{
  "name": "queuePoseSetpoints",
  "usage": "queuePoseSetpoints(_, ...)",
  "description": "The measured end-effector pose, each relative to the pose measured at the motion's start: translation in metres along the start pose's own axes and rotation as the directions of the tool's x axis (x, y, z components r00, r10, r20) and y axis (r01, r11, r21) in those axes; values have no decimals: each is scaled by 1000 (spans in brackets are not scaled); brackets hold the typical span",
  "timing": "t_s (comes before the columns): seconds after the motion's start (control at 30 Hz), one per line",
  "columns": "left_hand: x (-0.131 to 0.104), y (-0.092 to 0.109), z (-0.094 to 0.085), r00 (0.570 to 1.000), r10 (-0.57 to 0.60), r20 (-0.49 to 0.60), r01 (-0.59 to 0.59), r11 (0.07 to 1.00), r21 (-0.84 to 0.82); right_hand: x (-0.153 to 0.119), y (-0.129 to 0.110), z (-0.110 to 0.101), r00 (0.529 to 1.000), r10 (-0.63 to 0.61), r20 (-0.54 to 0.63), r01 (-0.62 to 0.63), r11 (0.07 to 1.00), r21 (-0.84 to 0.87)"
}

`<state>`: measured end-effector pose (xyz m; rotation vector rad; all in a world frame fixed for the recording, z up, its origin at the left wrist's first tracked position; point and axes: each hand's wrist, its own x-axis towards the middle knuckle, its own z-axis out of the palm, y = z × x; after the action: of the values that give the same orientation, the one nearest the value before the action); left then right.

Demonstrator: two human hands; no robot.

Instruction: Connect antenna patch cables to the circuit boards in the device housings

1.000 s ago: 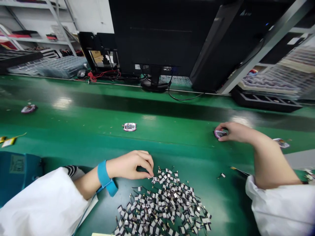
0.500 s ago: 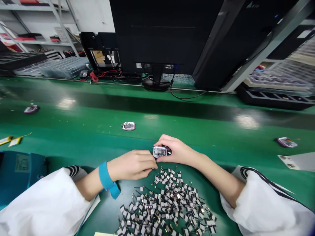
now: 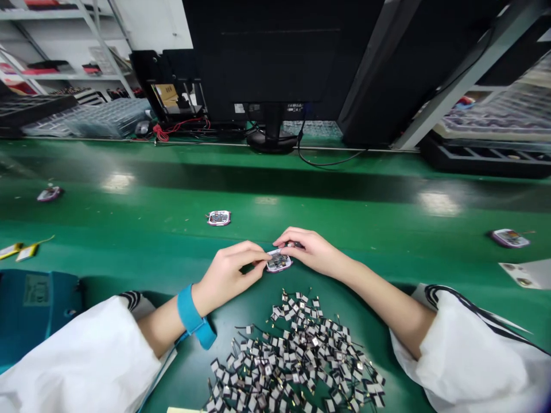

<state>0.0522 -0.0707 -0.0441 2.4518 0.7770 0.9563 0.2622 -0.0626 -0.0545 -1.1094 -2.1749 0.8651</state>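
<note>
Between my two hands is a small watch-like casing point(image 3: 279, 263) with its circuit side up, low over the green mat or lying on it. My left hand point(image 3: 241, 267), with a teal wrist strap point(image 3: 188, 310), has thumb and fingertips closed on the casing's left edge. From the right, my right hand point(image 3: 307, 249) pinches its upper right edge, where a small dark part partly shows by the fingers. Just below lies a big pile of small grey-and-black parts with thin leads point(image 3: 297, 355). Another open casing point(image 3: 219, 218) rests further back, left of centre.
More casings lie at far left point(image 3: 50, 193) and far right point(image 3: 510, 238). Yellow battery-like pieces point(image 3: 27, 252) sit above a teal bin point(image 3: 38, 315). A monitor point(image 3: 275, 57) with a cable stands behind, beside trays point(image 3: 486, 158) and a metal post.
The casing has tipped from facing me to lying flatter. My left fingers have come up from below its lower left corner onto its left edge, and my right fingers have shifted to its upper edge.
</note>
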Motion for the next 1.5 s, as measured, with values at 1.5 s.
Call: queuePoseSetpoints(1.5,1,13,5,980,-18,198,-51,940,336,-1,-1,10,977,-184,104,184,983,11)
